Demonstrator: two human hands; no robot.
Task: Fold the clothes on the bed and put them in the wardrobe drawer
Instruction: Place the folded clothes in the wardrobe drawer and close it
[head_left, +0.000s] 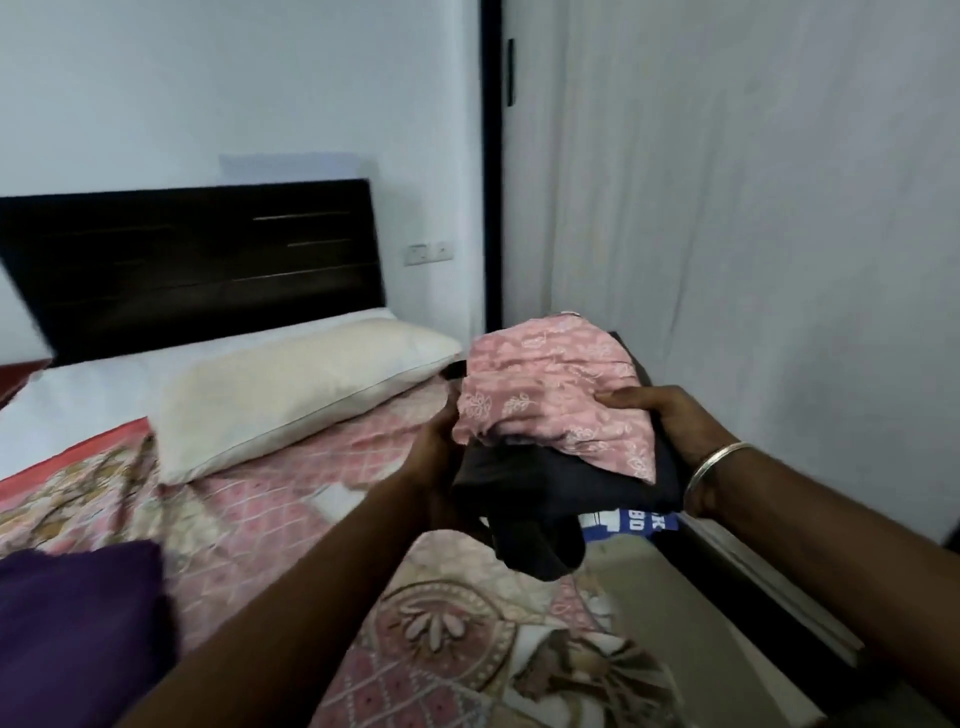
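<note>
I hold a stack of folded clothes in the air above the right side of the bed (291, 525). A pink patterned garment (550, 389) lies on top, a black garment (540, 499) beneath it, and a blue piece with white print (628, 522) shows at the bottom. My left hand (434, 441) grips the stack's left side, mostly hidden behind the cloth. My right hand (670, 415) grips the right side with its thumb pressed on the pink garment. A purple cloth (78, 629) lies on the bed at the lower left.
A cream pillow (291, 395) lies before the dark headboard (192, 265). A white wardrobe door (753, 208) with a black edge stands close on the right. The bed's dark side rail (769, 587) runs along the lower right.
</note>
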